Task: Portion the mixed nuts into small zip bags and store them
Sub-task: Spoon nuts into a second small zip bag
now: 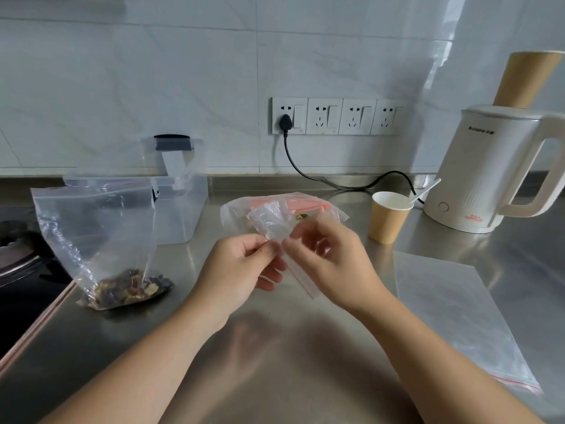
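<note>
Both forearms reach forward from the bottom of the view and meet above the middle of the steel desk (pixel 305 347). The left hand (pixel 241 267) is turned with its palm to the right, fingers curled, thumb and forefinger pinching one edge of a small zip bag (pixel 272 224). The right hand (pixel 330 261) faces it, its thumb and forefinger pinching the same bag just beside the left fingertips, the other fingers loosely bent; this hand is slightly blurred. So each grip is grasping the small zip bag, which is held in the air, its clear body rising above the fingers and a strip of it hanging down below them. To the left, a large clear bag (pixel 97 228) stands on the desk with the mixed nuts (pixel 128 287) gathered at its bottom. Behind it sits a clear plastic container (pixel 183 206). Beyond the hands lies a pack of zip bags (pixel 293 206) with red strips. On the right, a flat clear bag (pixel 452 313) lies on the desk, and further back are a paper cup (pixel 388 218) and a white kettle (pixel 486 172).
</note>
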